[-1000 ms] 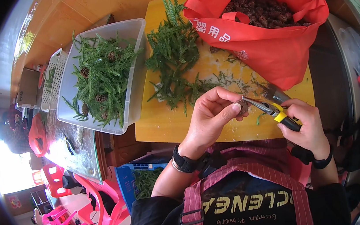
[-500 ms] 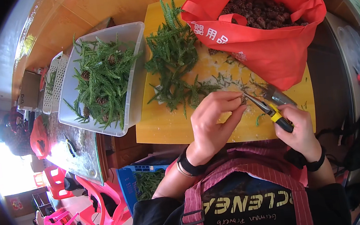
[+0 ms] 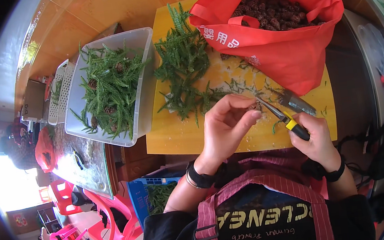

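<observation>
While the left hand point(image 3: 225, 126) pinches what seems a cone point(image 3: 255, 106), the right hand point(image 3: 315, 128) grips pliers point(image 3: 291, 124) beside it, apparently working it, the next move needing steadiness.

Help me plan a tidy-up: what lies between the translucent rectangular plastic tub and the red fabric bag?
The head view shows a heap of feathery green needled sprigs on the yellow flat board between the tub and the bag.

**Red Beside Yellow**

Pliers point(image 3: 291, 125) in the right hand point(image 3: 315, 133) showed yellow and black. Beyond it, the bag point(image 3: 292, 61) was red with white print. Beyond the left hand point(image 3: 225, 129), sprigs point(image 3: 184, 57) were green, the board point(image 3: 180, 138) yellow; behind it, the apron point(image 3: 261, 178) was maroon, pale-striped.
</observation>
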A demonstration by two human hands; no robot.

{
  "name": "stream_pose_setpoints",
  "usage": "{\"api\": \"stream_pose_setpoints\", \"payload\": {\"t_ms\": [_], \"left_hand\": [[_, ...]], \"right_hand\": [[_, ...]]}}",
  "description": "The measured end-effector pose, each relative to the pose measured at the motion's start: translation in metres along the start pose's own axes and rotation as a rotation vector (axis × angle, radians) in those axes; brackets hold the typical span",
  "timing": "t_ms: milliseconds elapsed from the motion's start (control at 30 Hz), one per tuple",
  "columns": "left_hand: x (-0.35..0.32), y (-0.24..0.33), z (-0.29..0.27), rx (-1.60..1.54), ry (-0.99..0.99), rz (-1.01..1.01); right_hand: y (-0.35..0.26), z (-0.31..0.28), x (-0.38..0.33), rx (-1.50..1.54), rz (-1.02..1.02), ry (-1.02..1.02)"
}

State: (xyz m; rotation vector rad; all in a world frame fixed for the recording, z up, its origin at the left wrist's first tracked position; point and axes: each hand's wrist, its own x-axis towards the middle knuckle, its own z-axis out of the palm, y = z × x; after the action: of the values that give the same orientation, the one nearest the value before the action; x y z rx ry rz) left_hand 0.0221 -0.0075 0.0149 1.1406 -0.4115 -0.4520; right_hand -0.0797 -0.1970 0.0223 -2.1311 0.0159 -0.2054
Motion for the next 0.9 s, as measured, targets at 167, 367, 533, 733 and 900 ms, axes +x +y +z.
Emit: {"api": "stream_pose_setpoints", "payload": {"t_ms": [167, 367, 533, 733, 900], "left_hand": [[0.005, 0.003, -0.001, 0.842, -0.016, 0.635], [0.003, 0.011, 0.001, -0.147, -0.03, -0.134], [0.0, 0.003, 0.001, 0.029, 0.0, -0.043], [0.001, -0.004, 0.003, 0.428, 0.081, 0.353], [0.002, 0.0, 0.006, 0.715, 0.109, 0.617]], "right_hand": [[0.0, -0.001, -0.001, 0.009, 0.01, -0.005], [-0.001, -0.002, 0.0, 0.033, 0.002, 0.011], [-0.001, -0.001, 0.0, 0.016, -0.014, 0.005], [-0.003, 0.0, 0.002, -0.031, -0.047, 0.034], [-0.004, 0.001, 0.002, -0.039, -0.058, 0.042]]}}
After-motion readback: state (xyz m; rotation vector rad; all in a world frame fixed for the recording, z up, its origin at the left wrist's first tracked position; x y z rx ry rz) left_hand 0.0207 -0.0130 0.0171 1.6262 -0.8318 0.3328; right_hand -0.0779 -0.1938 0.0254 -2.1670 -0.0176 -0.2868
